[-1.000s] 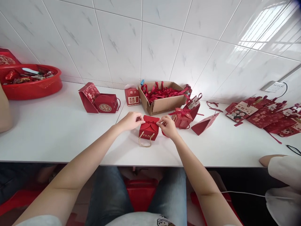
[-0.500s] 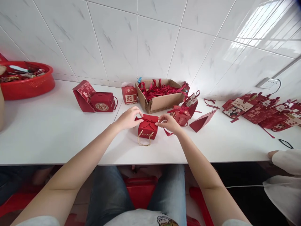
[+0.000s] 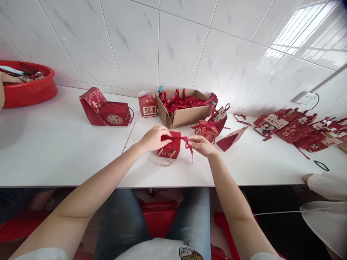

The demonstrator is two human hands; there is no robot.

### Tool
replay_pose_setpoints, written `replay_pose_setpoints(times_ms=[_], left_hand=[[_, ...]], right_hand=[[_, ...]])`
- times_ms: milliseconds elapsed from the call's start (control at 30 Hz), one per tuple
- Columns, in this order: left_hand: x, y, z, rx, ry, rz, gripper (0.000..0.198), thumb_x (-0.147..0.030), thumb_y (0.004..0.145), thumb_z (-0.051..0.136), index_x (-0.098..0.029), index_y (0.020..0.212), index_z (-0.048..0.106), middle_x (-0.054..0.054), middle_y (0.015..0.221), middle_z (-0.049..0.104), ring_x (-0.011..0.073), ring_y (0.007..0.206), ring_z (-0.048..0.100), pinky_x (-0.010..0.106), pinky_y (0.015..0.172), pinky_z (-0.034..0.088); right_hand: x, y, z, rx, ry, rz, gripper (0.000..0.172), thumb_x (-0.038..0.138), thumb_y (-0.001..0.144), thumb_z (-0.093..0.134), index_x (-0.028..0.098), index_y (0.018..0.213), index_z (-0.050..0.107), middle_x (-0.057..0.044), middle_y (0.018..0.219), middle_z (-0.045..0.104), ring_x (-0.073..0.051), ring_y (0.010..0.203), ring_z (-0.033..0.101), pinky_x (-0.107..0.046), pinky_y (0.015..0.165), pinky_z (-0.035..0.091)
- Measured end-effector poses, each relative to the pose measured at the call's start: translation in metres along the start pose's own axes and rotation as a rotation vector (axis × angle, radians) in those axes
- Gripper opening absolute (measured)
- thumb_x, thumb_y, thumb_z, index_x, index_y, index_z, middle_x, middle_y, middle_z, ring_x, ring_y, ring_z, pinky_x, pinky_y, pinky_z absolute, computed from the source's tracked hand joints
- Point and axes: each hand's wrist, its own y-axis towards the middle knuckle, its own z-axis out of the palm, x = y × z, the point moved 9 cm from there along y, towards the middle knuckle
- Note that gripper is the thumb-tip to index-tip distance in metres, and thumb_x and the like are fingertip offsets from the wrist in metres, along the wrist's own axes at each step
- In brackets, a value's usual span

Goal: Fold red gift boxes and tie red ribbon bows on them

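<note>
A small red gift box [image 3: 168, 152] with a gold rope handle [image 3: 164, 165] stands on the white table in front of me. Across its top runs a red ribbon [image 3: 177, 138]. My left hand [image 3: 157, 138] pinches the ribbon at the box's left top, the fingers partly covering the lid. On the other side, my right hand [image 3: 201, 145] grips the ribbon between thumb and fingers just off the box's right edge. A loose ribbon end hangs below those fingers.
Behind the box sits a cardboard box [image 3: 187, 117] full of red ribbons. Other red boxes stand at left [image 3: 116, 115] and right [image 3: 207, 130]. Flat red packages [image 3: 294, 131] lie far right. A red basin [image 3: 29, 92] is at far left, with a person's sleeve [image 3: 325, 186] at right.
My right hand has drawn the ribbon out to the right, away from the box. My left hand has moved right, further over the box top. The view has shifted slightly.
</note>
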Motion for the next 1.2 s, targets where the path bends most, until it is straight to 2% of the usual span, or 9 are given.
replay_pose_setpoints(times_ms=[167, 267, 400, 600, 800, 900, 967, 1067, 1200], left_hand=[[-0.012, 0.003, -0.005, -0.013, 0.013, 0.022, 0.029, -0.039, 0.080, 0.058, -0.020, 0.097, 0.071, 0.007, 0.106, 0.068, 0.0265, 0.100, 0.059, 0.041, 0.090, 0.046], [-0.012, 0.011, -0.012, -0.073, -0.151, -0.030, 0.035, -0.047, 0.080, 0.058, -0.018, 0.096, 0.069, 0.007, 0.102, 0.069, 0.0228, 0.093, 0.063, 0.034, 0.082, 0.048], [-0.003, 0.021, -0.010, -0.045, -0.295, -0.153, 0.034, -0.049, 0.074, 0.064, -0.017, 0.084, 0.070, 0.003, 0.082, 0.072, 0.0183, 0.073, 0.064, 0.027, 0.064, 0.046], [-0.002, 0.027, -0.015, -0.039, -0.302, -0.153, 0.032, -0.043, 0.080, 0.055, -0.015, 0.077, 0.070, 0.003, 0.075, 0.071, 0.0170, 0.068, 0.061, 0.026, 0.060, 0.042], [-0.007, 0.029, -0.015, -0.050, -0.292, -0.110, 0.034, -0.044, 0.083, 0.051, -0.016, 0.087, 0.071, 0.004, 0.085, 0.071, 0.0191, 0.079, 0.062, 0.027, 0.066, 0.044], [0.001, 0.025, -0.019, -0.086, -0.277, -0.119, 0.035, -0.044, 0.085, 0.049, -0.018, 0.094, 0.070, 0.005, 0.095, 0.069, 0.0198, 0.087, 0.062, 0.028, 0.073, 0.046], [0.009, 0.020, -0.018, -0.044, -0.239, -0.142, 0.034, -0.045, 0.085, 0.049, -0.019, 0.095, 0.069, 0.006, 0.098, 0.067, 0.0207, 0.090, 0.061, 0.030, 0.075, 0.047], [0.012, 0.014, -0.011, 0.070, -0.138, -0.091, 0.027, -0.039, 0.077, 0.057, -0.019, 0.090, 0.068, 0.006, 0.098, 0.063, 0.0219, 0.090, 0.061, 0.032, 0.077, 0.049], [0.009, 0.010, -0.007, 0.079, -0.073, -0.022, 0.017, -0.034, 0.075, 0.057, -0.018, 0.075, 0.063, 0.006, 0.098, 0.063, 0.0220, 0.087, 0.061, 0.035, 0.080, 0.048]], right_hand=[[0.012, 0.009, 0.019, 0.041, -0.009, -0.072, 0.044, 0.037, 0.075, 0.073, 0.021, 0.115, 0.066, 0.001, 0.073, 0.070, -0.012, 0.068, 0.063, -0.028, 0.073, 0.051], [0.015, 0.016, 0.025, -0.026, -0.040, -0.078, 0.050, 0.040, 0.073, 0.074, 0.020, 0.117, 0.063, 0.001, 0.071, 0.071, -0.013, 0.066, 0.064, -0.028, 0.069, 0.053], [0.018, 0.020, 0.019, -0.185, -0.133, -0.108, 0.049, 0.047, 0.070, 0.074, 0.018, 0.107, 0.064, 0.001, 0.066, 0.071, -0.012, 0.055, 0.060, -0.026, 0.057, 0.050], [0.020, 0.017, 0.005, -0.397, -0.330, -0.121, 0.034, 0.044, 0.067, 0.075, 0.016, 0.086, 0.068, 0.001, 0.065, 0.066, -0.011, 0.056, 0.059, -0.023, 0.055, 0.046], [0.023, 0.026, 0.018, -0.341, -0.355, -0.172, 0.029, 0.041, 0.070, 0.072, 0.017, 0.087, 0.075, -0.005, 0.086, 0.074, -0.021, 0.079, 0.067, -0.032, 0.074, 0.052], [0.021, 0.027, 0.017, -0.398, -0.371, -0.202, 0.027, 0.041, 0.070, 0.071, 0.017, 0.079, 0.075, -0.006, 0.088, 0.074, -0.023, 0.084, 0.066, -0.033, 0.074, 0.052], [0.017, 0.027, 0.016, -0.410, -0.332, -0.203, 0.027, 0.042, 0.069, 0.071, 0.017, 0.079, 0.074, -0.007, 0.089, 0.073, -0.022, 0.084, 0.066, -0.032, 0.072, 0.052], [0.011, 0.029, 0.019, -0.313, -0.267, -0.181, 0.030, 0.045, 0.070, 0.070, 0.018, 0.082, 0.073, -0.005, 0.088, 0.073, -0.020, 0.078, 0.065, -0.030, 0.070, 0.052], [0.012, 0.028, 0.027, -0.095, -0.345, -0.164, 0.030, 0.046, 0.072, 0.070, 0.018, 0.080, 0.074, -0.002, 0.081, 0.072, -0.016, 0.072, 0.063, -0.028, 0.068, 0.049]])
